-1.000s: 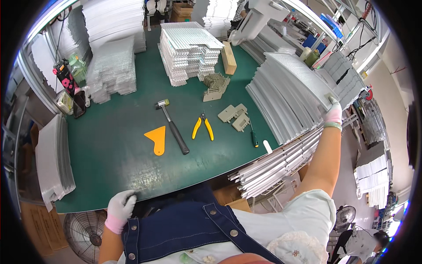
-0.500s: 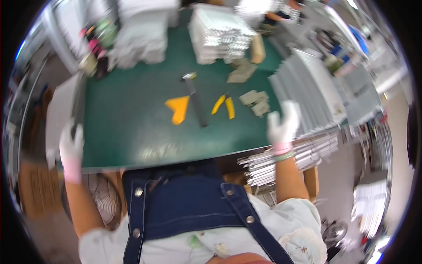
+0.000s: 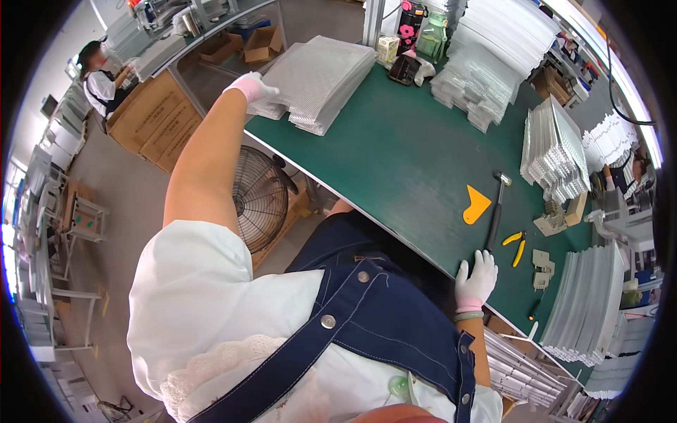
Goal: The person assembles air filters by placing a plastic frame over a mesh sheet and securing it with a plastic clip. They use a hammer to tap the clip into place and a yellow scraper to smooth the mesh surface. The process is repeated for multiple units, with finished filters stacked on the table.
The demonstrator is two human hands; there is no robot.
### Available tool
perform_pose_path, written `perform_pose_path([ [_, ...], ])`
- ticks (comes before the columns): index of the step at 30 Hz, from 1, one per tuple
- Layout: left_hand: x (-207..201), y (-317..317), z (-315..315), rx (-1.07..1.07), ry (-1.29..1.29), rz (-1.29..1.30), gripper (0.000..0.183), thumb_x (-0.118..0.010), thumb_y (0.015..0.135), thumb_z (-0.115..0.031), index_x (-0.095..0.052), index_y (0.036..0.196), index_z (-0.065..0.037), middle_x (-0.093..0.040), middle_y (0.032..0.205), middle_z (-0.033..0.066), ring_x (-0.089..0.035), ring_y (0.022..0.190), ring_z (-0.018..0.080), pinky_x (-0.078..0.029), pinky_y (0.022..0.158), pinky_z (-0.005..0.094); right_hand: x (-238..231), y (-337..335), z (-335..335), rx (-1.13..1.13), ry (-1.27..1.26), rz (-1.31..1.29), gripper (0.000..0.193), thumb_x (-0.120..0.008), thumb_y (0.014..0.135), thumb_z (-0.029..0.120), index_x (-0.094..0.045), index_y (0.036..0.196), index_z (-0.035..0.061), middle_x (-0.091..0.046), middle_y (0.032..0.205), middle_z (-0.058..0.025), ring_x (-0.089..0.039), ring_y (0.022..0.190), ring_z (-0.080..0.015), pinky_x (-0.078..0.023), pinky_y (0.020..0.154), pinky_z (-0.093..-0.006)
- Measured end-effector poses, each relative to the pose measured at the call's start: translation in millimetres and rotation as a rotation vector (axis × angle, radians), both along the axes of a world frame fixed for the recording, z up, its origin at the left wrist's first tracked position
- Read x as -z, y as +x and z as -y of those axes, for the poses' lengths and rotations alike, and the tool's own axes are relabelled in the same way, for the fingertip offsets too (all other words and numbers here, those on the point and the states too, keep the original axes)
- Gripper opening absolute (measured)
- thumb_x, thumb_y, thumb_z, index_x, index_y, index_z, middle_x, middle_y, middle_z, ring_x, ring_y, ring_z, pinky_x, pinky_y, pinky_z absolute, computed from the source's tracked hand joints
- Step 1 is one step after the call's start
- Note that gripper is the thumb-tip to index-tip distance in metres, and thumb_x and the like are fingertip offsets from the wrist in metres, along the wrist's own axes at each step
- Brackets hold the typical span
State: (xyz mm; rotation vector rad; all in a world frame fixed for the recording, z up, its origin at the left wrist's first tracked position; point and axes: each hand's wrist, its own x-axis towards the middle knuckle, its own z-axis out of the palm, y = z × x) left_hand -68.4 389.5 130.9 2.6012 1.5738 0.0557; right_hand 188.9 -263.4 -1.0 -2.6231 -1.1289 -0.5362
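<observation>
My left hand [image 3: 258, 87], in a white glove with a pink cuff, reaches to the left edge of a stack of grey, fine-patterned flat sheets [image 3: 328, 74]. Its thumb and fingers look apart, though some fingertips are hard to make out. Lying flat on the green tabletop [image 3: 395, 162] at its near edge, my gloved right hand [image 3: 477, 279] has its fingers spread and holds nothing. Just beyond its fingertips is the dark handle of a hammer [image 3: 496, 211]. Around that lie an orange scraper [image 3: 477, 205], yellow-handled pliers [image 3: 515, 247] and small beige plates [image 3: 541, 268].
Bubble-patterned wrap sheets [image 3: 476, 84] and packed stacks [image 3: 557, 151] stand along the far side. Grey panels [image 3: 585, 303] line the right end. A bottle [image 3: 431, 35] and phone [image 3: 405, 70] sit at the back. A floor fan [image 3: 259, 197] stands below; a co-worker [image 3: 106, 81] sits far left.
My view has swung left, so the table now runs diagonally. My left arm has stretched out to the sheet stack. My right hand has come down onto the table's near edge.
</observation>
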Motion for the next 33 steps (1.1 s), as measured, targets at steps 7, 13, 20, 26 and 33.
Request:
perform_pose_path([
  [7, 24.9, 12.2, -4.2, 0.388, -0.688, 0.337, 0.036, -0.070, 0.081, -0.004, -0.066, 0.117, -0.005, -0.070, 0.097, 0.0032, -0.061, 0.083, 0.0149, -0.052, 0.076, 0.0314, -7.0, 10.0, 3.1, 0.019, 0.051, -0.121, 0.044, -0.070, 0.084, 0.028, -0.062, 0.118, 0.0022, -0.060, 0.126, -0.0199, -0.055, 0.118, -0.0388, -0.042, 0.101, -0.0492],
  [13, -26.9, 21.9, 55.1, 0.242, -0.116, -0.071, 0.066, -0.071, 0.073, -0.024, -0.053, 0.129, 0.007, -0.064, 0.118, 0.0280, -0.066, 0.107, 0.0344, -0.052, 0.090, 0.0369, -25.7, 72.0, -39.2, 0.425, -0.008, -0.048, 0.046, -0.070, 0.084, 0.032, -0.061, 0.124, 0.0090, -0.066, 0.104, -0.0173, -0.063, 0.105, -0.0355, -0.051, 0.090, -0.0467],
  [20, -112.6, -18.3, 100.3, 0.016, -0.491, 0.729, 0.072, -0.070, 0.086, -0.034, -0.045, 0.145, 0.001, -0.060, 0.126, 0.0156, -0.062, 0.095, 0.0140, -0.050, 0.083, 0.0302, -49.2, 91.1, -34.3, 0.602, -0.217, -0.184, 0.040, -0.064, 0.085, 0.026, -0.059, 0.121, 0.0104, -0.064, 0.109, -0.0173, -0.066, 0.092, -0.0367, -0.054, 0.076, -0.0495],
  [26, -23.5, 88.7, 264.2, 0.722, -0.110, 0.549, 0.060, -0.071, 0.081, -0.034, -0.058, 0.133, -0.005, -0.060, 0.122, 0.0205, -0.063, 0.107, 0.0284, -0.052, 0.090, 0.0416, -54.1, 73.9, -93.8, -0.248, -0.151, -0.093, 0.057, -0.070, 0.081, 0.036, -0.056, 0.128, 0.0067, -0.055, 0.132, -0.0178, -0.052, 0.122, -0.0339, -0.036, 0.105, -0.0494],
  [33, 38.1, 152.1, 331.4, 0.869, -0.348, -0.109, 0.063, -0.063, 0.081, -0.065, -0.066, 0.110, -0.010, -0.059, 0.099, 0.0178, -0.065, 0.087, 0.0363, -0.053, 0.079, 0.0482, -45.0, 133.7, -58.8, -0.005, -0.208, -0.294, 0.038, -0.067, 0.087, 0.028, -0.065, 0.117, 0.0047, -0.064, 0.124, -0.0169, -0.058, 0.119, -0.0318, -0.034, 0.110, -0.0511],
])
